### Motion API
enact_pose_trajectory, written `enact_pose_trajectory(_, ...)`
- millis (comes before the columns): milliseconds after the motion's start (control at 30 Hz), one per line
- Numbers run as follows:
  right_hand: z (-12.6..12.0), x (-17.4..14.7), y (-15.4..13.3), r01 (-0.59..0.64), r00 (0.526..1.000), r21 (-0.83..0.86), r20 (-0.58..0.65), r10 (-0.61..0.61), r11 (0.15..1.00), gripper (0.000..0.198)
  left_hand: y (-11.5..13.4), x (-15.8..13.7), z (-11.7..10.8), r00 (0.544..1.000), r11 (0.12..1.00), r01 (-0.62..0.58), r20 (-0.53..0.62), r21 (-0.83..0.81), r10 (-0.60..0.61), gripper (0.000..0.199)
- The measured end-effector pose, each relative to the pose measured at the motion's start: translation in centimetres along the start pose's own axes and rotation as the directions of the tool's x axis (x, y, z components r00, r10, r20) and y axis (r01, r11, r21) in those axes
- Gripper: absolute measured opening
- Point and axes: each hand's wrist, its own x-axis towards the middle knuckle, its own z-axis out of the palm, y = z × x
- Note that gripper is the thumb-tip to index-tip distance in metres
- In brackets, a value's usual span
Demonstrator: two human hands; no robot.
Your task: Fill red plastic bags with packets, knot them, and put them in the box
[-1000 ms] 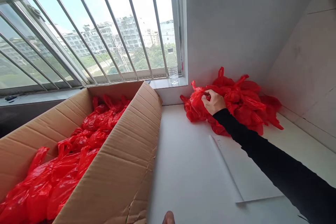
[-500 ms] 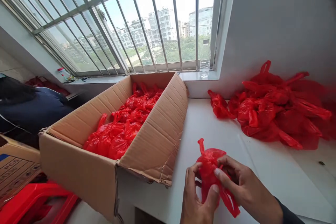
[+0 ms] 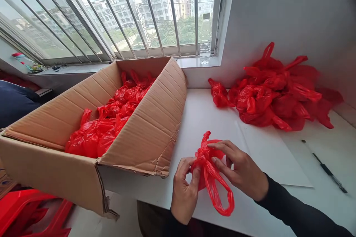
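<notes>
A knotted red plastic bag (image 3: 204, 159) is between my two hands, just above the front part of the white table (image 3: 191, 118). My left hand (image 3: 185, 189) grips its left side with thumb and fingers. From the right, my right hand (image 3: 236, 166) pinches the bag near the knot. One handle loop hangs down toward me, and a short end sticks up at the top. What is inside the bag is hidden. To the left stands an open cardboard box (image 3: 147, 133) with several tied red bags (image 3: 102, 129) in it.
A heap of red bags (image 3: 275, 92) lies against the wall at the back right. A white paper sheet (image 3: 272, 152) and a pen (image 3: 328, 172) are on the table. A plastic bottle (image 3: 205, 40) stands on the sill. A red stool (image 3: 30, 211) and a person's sleeve (image 3: 16, 100) show at left.
My view has shifted to the right and down, bringing the pen into sight. My hands have turned the bag, so its knot and long handle loop now face me.
</notes>
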Motion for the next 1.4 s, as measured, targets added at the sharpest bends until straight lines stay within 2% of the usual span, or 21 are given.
enact_pose_trajectory(133, 0.3, 0.3, 0.4, 0.006, 1.0, -0.004, -0.011, -0.006, 1.0, 0.031, -0.2, -0.1, -0.2, 1.0, 1.0, -0.019, 0.007, 0.011, 0.019, 0.026)
enact_pose_trajectory(300, -0.2, 0.3, 0.5, 0.031, 0.998, -0.017, -0.045, -0.032, 0.999, 0.012, -0.3, -0.3, -0.5, 0.998, 0.993, -0.056, 0.0, 0.099, 0.057, 0.027)
enact_pose_trajectory(500, -1.9, -0.7, 1.2, -0.068, 0.983, -0.102, -0.176, 0.049, 0.992, 0.008, -1.3, -0.8, -1.3, 0.985, 0.95, -0.14, -0.054, 0.279, 0.161, 0.036)
enact_pose_trajectory(667, -2.7, -1.5, 1.9, -0.112, 0.965, -0.182, -0.255, 0.063, 0.977, 0.01, -1.5, -1.2, -1.4, 0.981, 0.932, -0.133, -0.087, 0.337, 0.171, 0.039)
enact_pose_trajectory(733, -2.7, -1.5, 1.8, -0.068, 0.971, -0.202, -0.24, 0.018, 0.977, 0.008, -0.7, -1.3, -1.1, 0.976, 0.928, -0.168, -0.078, 0.333, 0.205, 0.044)
enact_pose_trajectory(833, -2.4, -1.4, 1.3, 0.003, 0.982, -0.19, -0.187, -0.04, 0.982, 0.007, 0.6, -1.0, -0.4, 0.962, 0.908, -0.26, 0.004, 0.328, 0.274, 0.049)
enact_pose_trajectory(933, -2.0, -1.3, 0.8, 0.043, 0.99, -0.197, -0.122, -0.068, 0.979, 0.019, 1.4, -0.3, 0.2, 0.953, 0.888, -0.301, 0.079, 0.348, 0.292, 0.042)
enact_pose_trajectory(1000, -1.8, -1.3, 0.5, 0.072, 0.993, -0.22, -0.071, -0.09, 0.973, 0.027, 1.4, 0.0, 0.4, 0.949, 0.885, -0.311, 0.067, 0.347, 0.307, 0.033)
enact_pose_trajectory(1033, -1.8, -1.4, 0.5, 0.08, 0.994, -0.224, -0.054, -0.095, 0.971, 0.024, 1.3, 0.1, 0.4, 0.947, 0.886, -0.315, 0.044, 0.341, 0.32, 0.028)
enact_pose_trajectory(1100, -1.9, -1.7, 0.7, 0.071, 0.995, -0.218, -0.058, -0.085, 0.973, 0.011, 1.1, 0.1, 0.3, 0.942, 0.895, -0.306, -0.031, 0.325, 0.334, 0.016)
enact_pose_trajectory(1133, -2.1, -1.9, 0.9, 0.04, 0.995, -0.207, -0.086, -0.059, 0.978, 0.012, 0.9, 0.0, 0.1, 0.943, 0.905, -0.283, -0.081, 0.318, 0.324, 0.013)
enact_pose_trajectory(1233, -3.0, -2.6, 1.9, -0.129, 0.974, -0.154, -0.203, 0.096, 0.98, 0.015, 0.4, -0.4, -0.6, 0.95, 0.942, -0.156, -0.215, 0.297, 0.226, 0.009)
enact_pose_trajectory(1300, -3.5, -3.1, 2.5, -0.213, 0.956, -0.11, -0.228, 0.184, 0.971, 0.012, 0.2, -0.6, -1.0, 0.957, 0.956, -0.101, -0.235, 0.276, 0.169, 0.01)
enact_pose_trajectory(1400, -3.7, -3.5, 2.8, -0.193, 0.966, -0.095, -0.194, 0.172, 0.977, 0.014, -0.1, -0.9, -1.0, 0.967, 0.963, -0.083, -0.213, 0.255, 0.139, 0.012)
